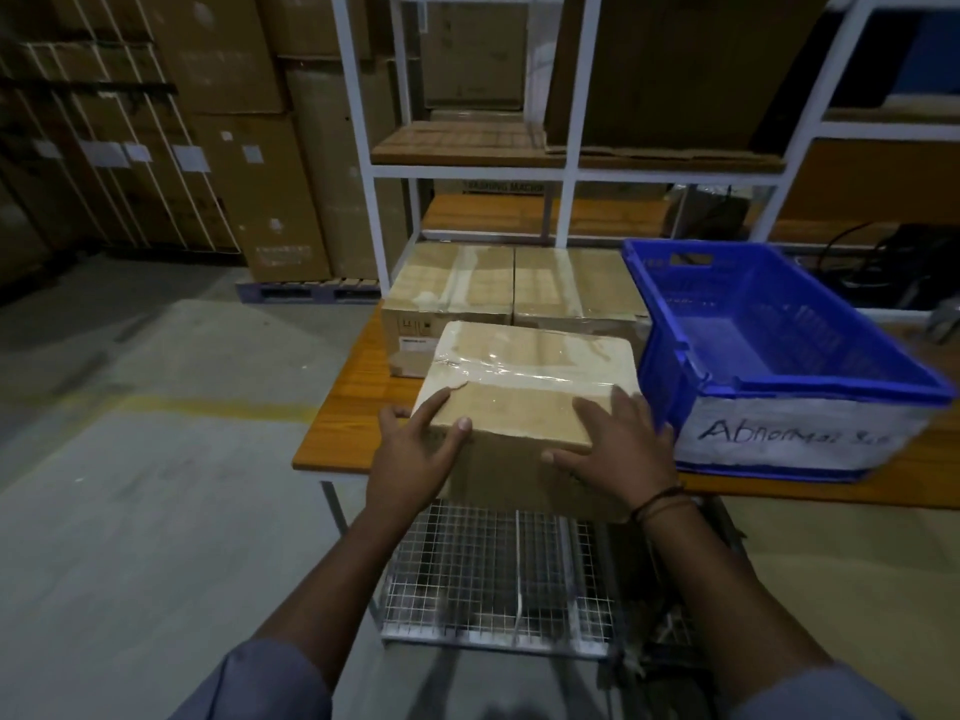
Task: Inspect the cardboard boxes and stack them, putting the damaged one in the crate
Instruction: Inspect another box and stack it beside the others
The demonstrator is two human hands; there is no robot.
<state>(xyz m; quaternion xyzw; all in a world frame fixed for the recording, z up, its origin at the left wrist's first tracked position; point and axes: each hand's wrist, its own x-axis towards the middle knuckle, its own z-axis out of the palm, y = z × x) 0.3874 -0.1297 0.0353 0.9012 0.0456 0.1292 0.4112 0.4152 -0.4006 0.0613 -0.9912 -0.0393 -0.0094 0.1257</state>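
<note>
A taped cardboard box (524, 376) is held at the table's front edge, its near face hanging over the edge. My left hand (410, 459) grips its near left corner, thumb on top. My right hand (613, 449) lies on its near right top corner, fingers spread over the edge. Behind it, two more taped boxes stand side by side on the table: the left one (452, 283) and the right one (576, 283). A blue plastic crate (779, 376) with a white label reading "Abnormal" stands to the right, with nothing visible inside.
The orange wooden table (353, 407) stands against a white metal shelf frame (571, 168). A wire-mesh rack (498, 579) sits under the table in front of me. Large cartons (218, 122) are stacked on a pallet at the back left. Concrete floor lies to the left.
</note>
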